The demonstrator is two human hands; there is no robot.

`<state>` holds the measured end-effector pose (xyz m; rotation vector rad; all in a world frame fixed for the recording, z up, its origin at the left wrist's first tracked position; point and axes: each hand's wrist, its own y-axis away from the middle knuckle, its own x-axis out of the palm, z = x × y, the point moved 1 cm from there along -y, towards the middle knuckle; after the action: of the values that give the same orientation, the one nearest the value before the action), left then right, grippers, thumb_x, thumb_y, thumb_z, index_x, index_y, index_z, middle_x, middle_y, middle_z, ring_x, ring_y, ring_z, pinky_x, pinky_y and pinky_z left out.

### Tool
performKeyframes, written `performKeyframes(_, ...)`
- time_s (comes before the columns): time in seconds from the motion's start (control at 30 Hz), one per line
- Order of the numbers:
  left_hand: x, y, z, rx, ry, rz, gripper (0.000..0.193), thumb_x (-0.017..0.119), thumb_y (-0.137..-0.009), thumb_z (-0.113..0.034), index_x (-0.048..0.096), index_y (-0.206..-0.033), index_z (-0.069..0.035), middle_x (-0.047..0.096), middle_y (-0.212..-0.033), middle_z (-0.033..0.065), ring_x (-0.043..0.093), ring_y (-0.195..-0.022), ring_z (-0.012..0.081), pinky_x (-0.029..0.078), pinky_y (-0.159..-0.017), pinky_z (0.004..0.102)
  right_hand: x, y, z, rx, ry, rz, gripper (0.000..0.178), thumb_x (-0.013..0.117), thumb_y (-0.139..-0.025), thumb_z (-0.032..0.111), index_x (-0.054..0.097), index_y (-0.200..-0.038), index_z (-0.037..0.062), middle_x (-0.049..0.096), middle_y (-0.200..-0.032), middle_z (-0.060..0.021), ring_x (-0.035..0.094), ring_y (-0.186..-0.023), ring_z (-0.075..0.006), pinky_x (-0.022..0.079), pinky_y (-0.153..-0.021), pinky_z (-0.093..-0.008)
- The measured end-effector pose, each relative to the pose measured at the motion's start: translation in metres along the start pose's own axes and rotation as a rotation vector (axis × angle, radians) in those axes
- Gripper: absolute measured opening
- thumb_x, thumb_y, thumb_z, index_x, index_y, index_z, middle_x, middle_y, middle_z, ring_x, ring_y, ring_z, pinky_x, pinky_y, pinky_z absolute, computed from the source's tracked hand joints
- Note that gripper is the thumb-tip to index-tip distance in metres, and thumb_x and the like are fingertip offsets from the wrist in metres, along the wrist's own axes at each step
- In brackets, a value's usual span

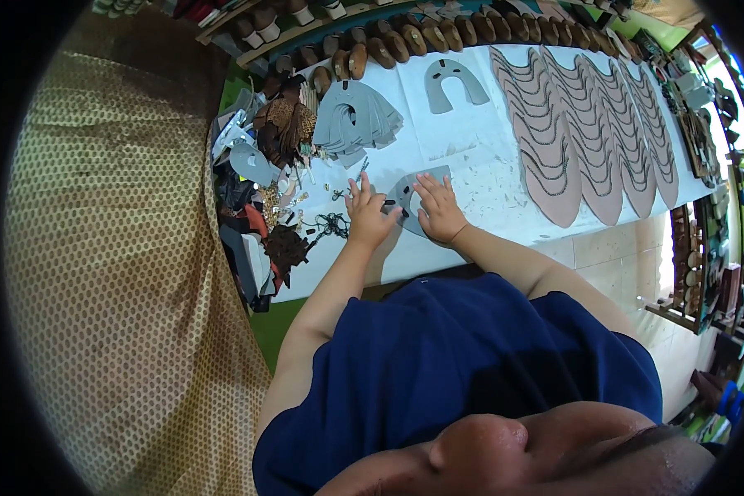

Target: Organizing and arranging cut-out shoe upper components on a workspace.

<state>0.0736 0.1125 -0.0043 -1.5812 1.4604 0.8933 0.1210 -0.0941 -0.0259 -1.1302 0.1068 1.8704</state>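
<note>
A grey U-shaped piece point(416, 183) of sheet material, with small dark marks on its curved end, lies on the white-covered table in front of me. My right hand point(441, 208) rests flat across it, fingers stretched out. Just beside the curved end is my left hand point(373, 213), its fingers spread and pointing away from me. A small dark thing point(390, 202) shows near the left thumb; whether the hand touches it, I cannot tell. Left of that hand lies a tangle of black cord point(332, 224).
Grey cut pieces point(355, 120) fan out in a pile, and another U-shaped piece point(455, 86) lies farther back. Rows of overlapping pinkish shoe-upper pieces point(560, 194) cover the right side. Brown shoe lasts point(413, 39) line the far edge. Scraps point(285, 248) clutter the left end.
</note>
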Motion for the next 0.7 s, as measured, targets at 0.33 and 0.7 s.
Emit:
performKeyframes(0.33,0.002,0.001,-0.033,-0.108,-0.309,0.085,0.079,0.071,-0.085,-0.035,0.035,-0.154,-0.021,0.011,-0.165,0.0196,0.011,-0.150,0.0470,0.009,-0.114,0.0699,-0.001,0.000,0.002,-0.013,0.031,0.016,0.050,0.066,-0.080,0.014,0.056,-0.129,0.0077,0.042,-0.149,-0.0168,0.035,-0.142,-0.0353,0.019,-0.117,-0.0610)
performKeyframes(0.7,0.026,0.008,-0.021,0.073,-0.318,0.334,0.074,0.055,-0.095,-0.046,0.026,-0.157,-0.019,0.017,-0.166,0.0037,0.013,-0.153,0.0259,0.003,-0.117,0.0658,0.008,-0.001,-0.007,0.043,0.031,-0.056,0.049,0.067,-0.083,0.020,0.055,-0.129,0.0081,0.043,-0.148,-0.0148,0.036,-0.141,-0.0346,0.018,-0.117,-0.0604)
